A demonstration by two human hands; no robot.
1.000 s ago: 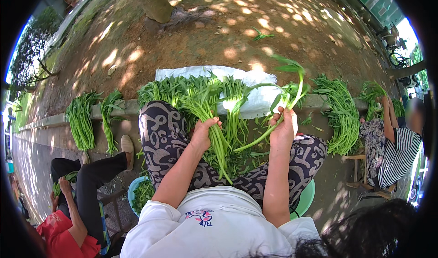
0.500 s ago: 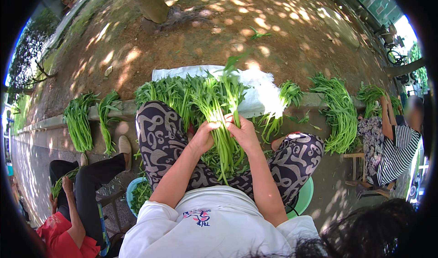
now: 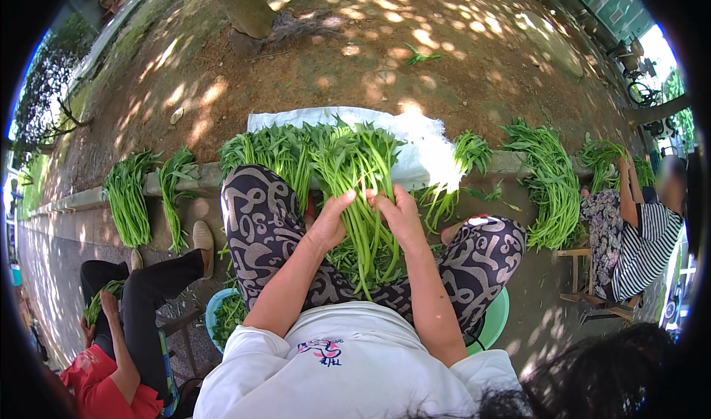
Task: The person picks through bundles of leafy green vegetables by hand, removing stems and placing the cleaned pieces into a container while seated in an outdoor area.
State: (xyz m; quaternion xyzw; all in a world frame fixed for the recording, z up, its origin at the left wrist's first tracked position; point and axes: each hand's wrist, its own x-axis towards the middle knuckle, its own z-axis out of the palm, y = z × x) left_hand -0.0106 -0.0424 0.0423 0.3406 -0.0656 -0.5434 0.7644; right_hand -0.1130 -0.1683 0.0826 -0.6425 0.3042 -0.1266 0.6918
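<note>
Between my knees I hold a bunch of water spinach (image 3: 360, 167), its leafy tops pointing away from me and its pale green stems hanging toward my lap. My left hand (image 3: 331, 217) is closed round the left side of the stems, thumb on top. On the right side of the same bunch, my right hand (image 3: 398, 213) is closed with its thumb and fingertips on the stems. A small gap with stems in it separates the two hands. Just beyond, more water spinach (image 3: 259, 146) lies on a white sheet (image 3: 415, 141). Loose greens lie beneath the bunch.
A low kerb (image 3: 81, 203) runs across, with greens (image 3: 544, 182) heaped along it. A blue basin (image 3: 215, 311) of leaves stands left, a green basin (image 3: 495, 323) right. A person in red (image 3: 111, 378) sits left, another in stripes (image 3: 648, 237) right; both handle greens.
The raised stalks on the right side of the bunch have come down level with the other tops. My right hand has shifted slightly right, and the gap between my hands is a little wider.
</note>
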